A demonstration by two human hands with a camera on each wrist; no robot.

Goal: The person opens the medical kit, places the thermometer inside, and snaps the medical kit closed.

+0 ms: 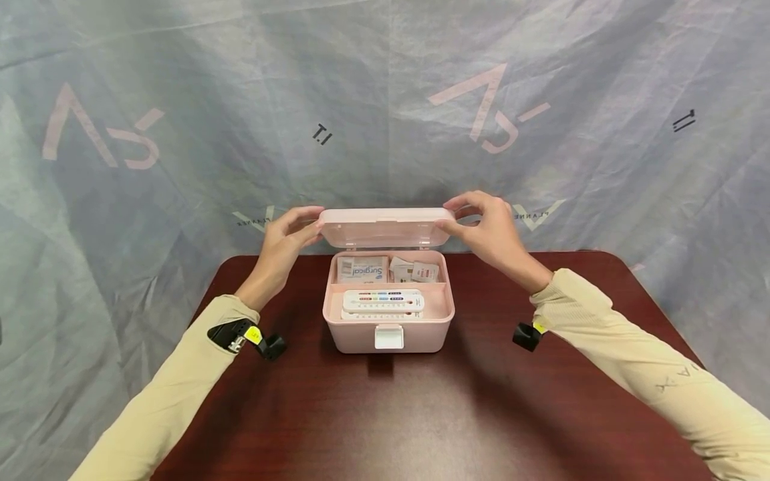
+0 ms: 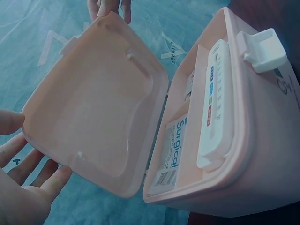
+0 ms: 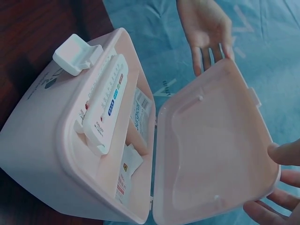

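A pink storage box [image 1: 390, 337] stands on the table with its lid [image 1: 385, 232] raised on the rear hinges. My left hand [image 1: 283, 247] holds the lid's left corner, thumb on one face and fingers on the other. At the opposite corner my right hand [image 1: 490, 230] pinches the lid the same way. Inside the front compartment lie white thermometer cards [image 1: 383, 300], one overlapping another. The back left compartment holds a packet marked "Surgical" [image 2: 171, 154]. Small white packets [image 3: 124, 176] sit in the back right one. A white latch [image 1: 389, 337] sticks out at the front.
The box rests near the far edge of a dark red-brown table [image 1: 385, 421]. Behind it hangs a grey printed cloth [image 1: 385, 100], close to the raised lid. Black straps with cameras [image 1: 246, 337] are on both wrists.
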